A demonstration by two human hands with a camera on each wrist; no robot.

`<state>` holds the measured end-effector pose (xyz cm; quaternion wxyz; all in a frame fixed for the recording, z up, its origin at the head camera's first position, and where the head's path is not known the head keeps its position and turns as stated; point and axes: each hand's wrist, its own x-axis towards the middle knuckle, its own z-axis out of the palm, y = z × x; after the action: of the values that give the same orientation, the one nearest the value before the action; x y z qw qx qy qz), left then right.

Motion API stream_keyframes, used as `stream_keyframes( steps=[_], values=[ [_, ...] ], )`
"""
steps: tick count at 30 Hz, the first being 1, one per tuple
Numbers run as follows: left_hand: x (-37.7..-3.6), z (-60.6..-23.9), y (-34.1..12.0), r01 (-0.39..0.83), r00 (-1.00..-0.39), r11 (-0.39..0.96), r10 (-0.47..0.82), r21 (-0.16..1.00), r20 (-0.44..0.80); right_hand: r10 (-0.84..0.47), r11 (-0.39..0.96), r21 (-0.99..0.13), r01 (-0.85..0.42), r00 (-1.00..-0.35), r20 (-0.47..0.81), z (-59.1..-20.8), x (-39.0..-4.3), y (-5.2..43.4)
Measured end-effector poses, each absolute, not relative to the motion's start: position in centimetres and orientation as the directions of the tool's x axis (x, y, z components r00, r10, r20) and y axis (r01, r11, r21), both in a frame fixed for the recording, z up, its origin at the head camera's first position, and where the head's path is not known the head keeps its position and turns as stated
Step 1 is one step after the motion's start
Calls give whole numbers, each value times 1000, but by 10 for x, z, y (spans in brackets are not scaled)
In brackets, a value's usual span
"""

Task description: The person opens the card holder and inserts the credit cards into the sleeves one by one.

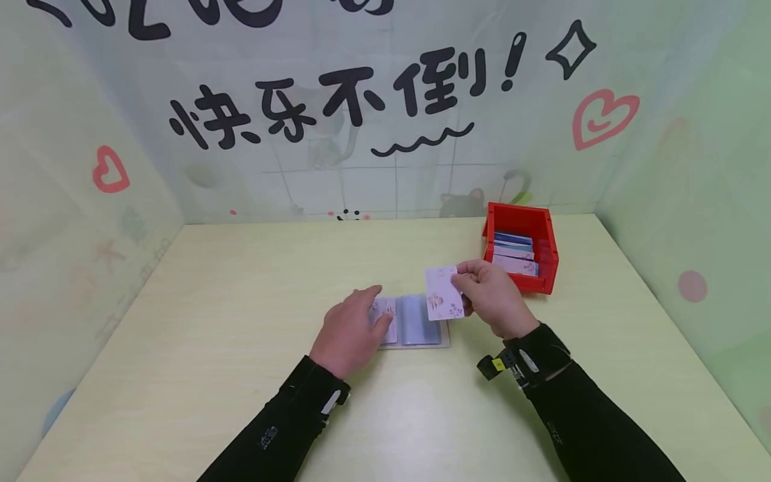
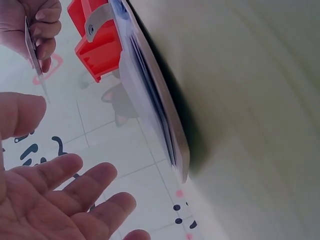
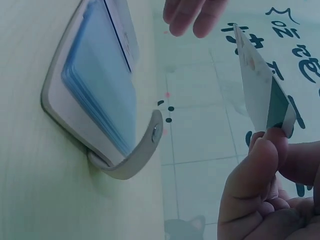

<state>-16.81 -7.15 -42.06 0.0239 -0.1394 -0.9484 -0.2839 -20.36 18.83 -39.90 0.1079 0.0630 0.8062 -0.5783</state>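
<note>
Mid-tabletop, my left hand (image 1: pixel 349 331) rests open and flat on the card holder (image 1: pixel 414 323), pinning it. Right hand (image 1: pixel 494 298) pinches a floral card (image 1: pixel 443 292) just above it. Looks like the loading step: next I'd line it up with a sleeve.

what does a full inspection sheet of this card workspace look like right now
surface: pale yellow-green tabletop, matt, with bare areas.
job's things: open grey card holder with clear blue-tinted sleeves lies flat; white card with floral print held above its right page; red plastic bin behind it holds more cards standing in a row.
clutter: nothing seen.
grippers: left hand rests on the holder's left page, fingers relaxed; right hand pinches the white card.
cables: nothing seen; black wrist-worn devices on both sleeves.
surroundings: pastel walls on three sides with black lettering, pink hearts and a cat drawing.
</note>
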Motion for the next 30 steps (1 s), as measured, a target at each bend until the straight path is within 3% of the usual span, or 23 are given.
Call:
stream_keyframes(
  steps=[14,23,30],
  values=[
    [-164,-421,-66,268,-960,725,254,634,116,-64,254,-939,234,-964,-258,-411,-201,171],
    [-162,-421,-61,221,-958,656,286,722,33,-134,206,-955,212,-961,-242,-420,-195,160],
    [-162,-423,-58,250,-949,610,310,752,63,-163,181,-962,203,-959,-233,-425,-193,155]
  ],
)
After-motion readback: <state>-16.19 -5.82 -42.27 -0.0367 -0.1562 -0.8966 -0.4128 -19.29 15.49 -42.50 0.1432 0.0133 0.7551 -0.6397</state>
